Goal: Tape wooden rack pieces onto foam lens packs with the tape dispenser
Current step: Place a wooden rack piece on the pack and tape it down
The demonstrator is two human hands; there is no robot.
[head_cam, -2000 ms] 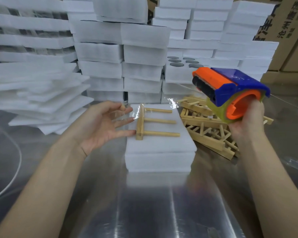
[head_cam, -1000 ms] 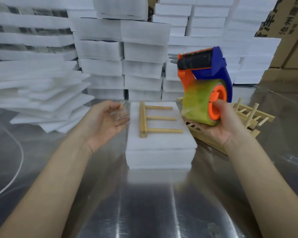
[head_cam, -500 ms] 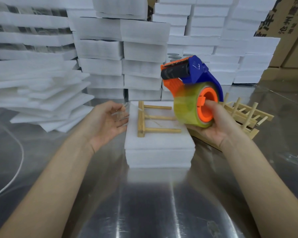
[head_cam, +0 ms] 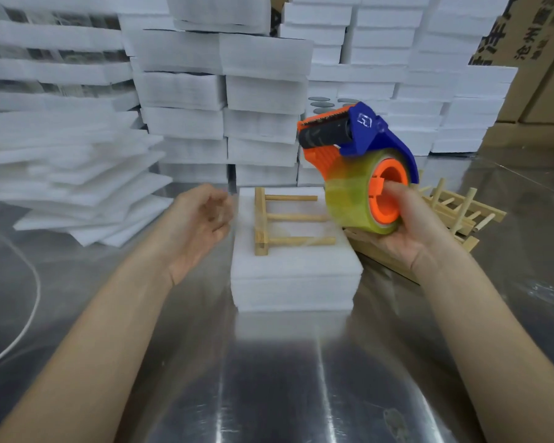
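Observation:
A white foam lens pack lies on the steel table, two layers thick. On top of it sits a wooden rack piece, a bar with three dowels pointing right. My right hand grips the blue and orange tape dispenser with a finger inside the roll's orange core, just above the pack's right edge. My left hand hovers at the pack's left edge, blurred, its fingers curled on what looks like the clear tape's end. A faint sheen of tape crosses the rack.
A pile of wooden rack pieces lies right of the pack, under my right hand. Stacked foam packs wall off the back. Loose foam sheets lie at left, cardboard boxes at far right, a white cable on the table.
My right hand swung the dispenser from the right over to the pack's right edge and turned it roller-up. My left hand's fingers went from spread to curled beside the pack.

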